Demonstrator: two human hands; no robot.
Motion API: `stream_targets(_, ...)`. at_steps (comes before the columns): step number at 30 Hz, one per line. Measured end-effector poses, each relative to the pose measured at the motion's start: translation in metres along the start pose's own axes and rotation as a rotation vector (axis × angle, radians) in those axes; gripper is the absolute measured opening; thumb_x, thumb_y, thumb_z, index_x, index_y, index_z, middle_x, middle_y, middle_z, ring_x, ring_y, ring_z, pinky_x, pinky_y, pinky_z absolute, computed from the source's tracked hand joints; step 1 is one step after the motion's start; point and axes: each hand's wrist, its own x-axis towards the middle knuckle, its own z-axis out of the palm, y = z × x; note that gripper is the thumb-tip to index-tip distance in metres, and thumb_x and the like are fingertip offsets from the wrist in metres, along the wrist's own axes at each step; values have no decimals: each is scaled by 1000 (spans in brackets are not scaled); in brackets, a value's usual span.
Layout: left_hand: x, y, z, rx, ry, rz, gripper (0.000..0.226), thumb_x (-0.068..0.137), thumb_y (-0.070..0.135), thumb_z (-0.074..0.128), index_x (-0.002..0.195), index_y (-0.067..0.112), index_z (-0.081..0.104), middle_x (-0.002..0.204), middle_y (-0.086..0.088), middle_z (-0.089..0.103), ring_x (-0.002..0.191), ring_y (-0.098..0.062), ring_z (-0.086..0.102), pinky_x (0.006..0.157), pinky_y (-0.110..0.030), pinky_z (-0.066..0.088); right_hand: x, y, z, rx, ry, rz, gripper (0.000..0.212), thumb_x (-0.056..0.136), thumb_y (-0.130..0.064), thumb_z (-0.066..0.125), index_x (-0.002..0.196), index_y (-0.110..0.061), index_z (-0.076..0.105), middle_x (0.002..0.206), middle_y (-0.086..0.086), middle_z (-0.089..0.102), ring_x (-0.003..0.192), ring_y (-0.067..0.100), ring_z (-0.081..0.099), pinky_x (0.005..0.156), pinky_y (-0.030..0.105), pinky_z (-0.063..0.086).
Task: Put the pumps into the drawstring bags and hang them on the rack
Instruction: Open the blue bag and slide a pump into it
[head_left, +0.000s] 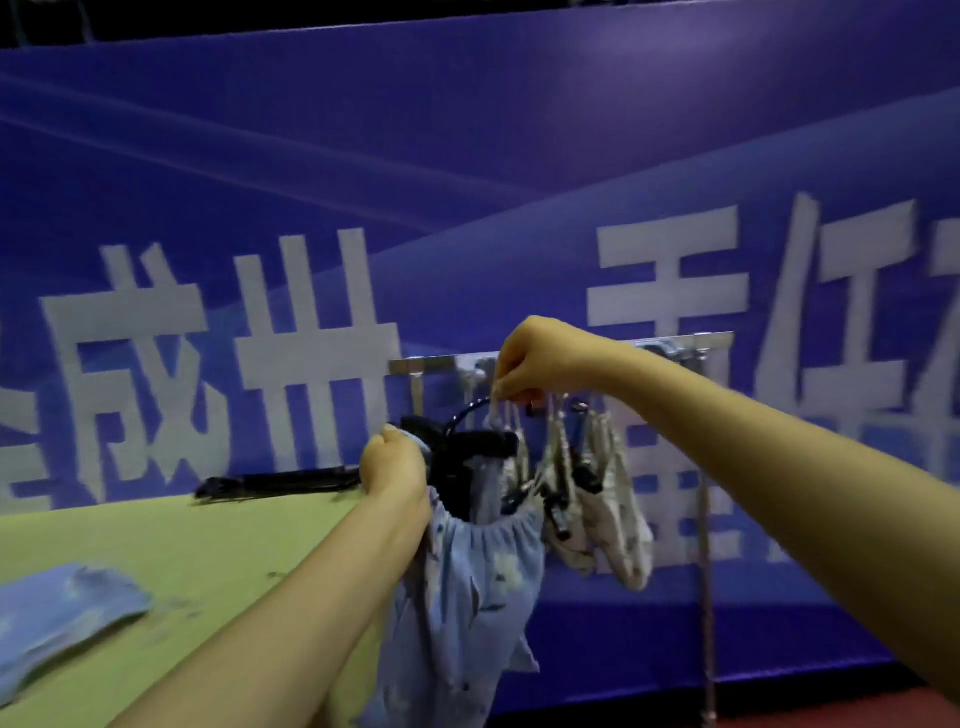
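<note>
A light blue patterned drawstring bag (467, 597) hangs in front of me with a black pump (470, 449) sticking out of its gathered mouth. My left hand (392, 465) grips the bag's rim on the left side. My right hand (535, 364) pinches the pale drawstring above the bag, right at the hooks of the metal rack (441, 364). Two cream patterned bags (613, 519) with black parts showing hang from the rack just to the right.
A green table (182, 561) lies at the lower left with folded blue bags (62, 618) on it and another black pump (280, 480) at its far edge. The rack's thin pole (706, 571) runs down at the right. A blue banner (467, 182) fills the background.
</note>
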Motion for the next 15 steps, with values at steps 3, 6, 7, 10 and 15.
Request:
stream_targets(3, -16, -13, 49, 101, -154, 70, 57, 97, 39, 36, 109, -12, 59, 121, -38, 55, 108, -50, 56, 93, -52, 49, -1, 31, -9, 101, 21, 124, 17, 79, -14, 68, 85, 1, 73, 64, 8, 58, 52, 13, 45, 48, 20, 38)
stream_targets(6, -23, -23, 103, 176, -278, 135, 57, 94, 41, 47, 91, -14, 61, 112, -38, 59, 106, -48, 58, 92, -51, 46, -1, 69, -16, 150, 27, 223, 18, 79, -15, 69, 87, 0, 73, 65, 6, 57, 52, 11, 44, 46, 18, 38)
stream_targets(7, -26, -23, 107, 185, -294, 164, 56, 92, 42, 49, 84, -12, 60, 110, -37, 61, 104, -47, 59, 91, -50, 47, 0, 77, -13, 183, 29, 246, 18, 79, -16, 70, 85, 0, 72, 64, 6, 55, 53, 12, 44, 47, 20, 38)
stream_targets(10, -26, -26, 147, 294, -325, 203, 52, 93, 41, 47, 84, -6, 66, 108, -31, 64, 105, -39, 60, 84, -37, 44, 11, 115, -17, 269, 85, 319, 16, 79, -20, 70, 76, -4, 67, 61, 9, 46, 50, 14, 38, 47, 24, 35)
stream_targets(15, -12, -47, 202, 277, -315, 191, 50, 93, 45, 47, 60, 7, 50, 87, -23, 65, 90, -37, 61, 72, -38, 39, 43, 168, -13, 310, 105, 432, 12, 80, -19, 68, 77, -9, 62, 55, 3, 41, 46, 13, 34, 42, 22, 32)
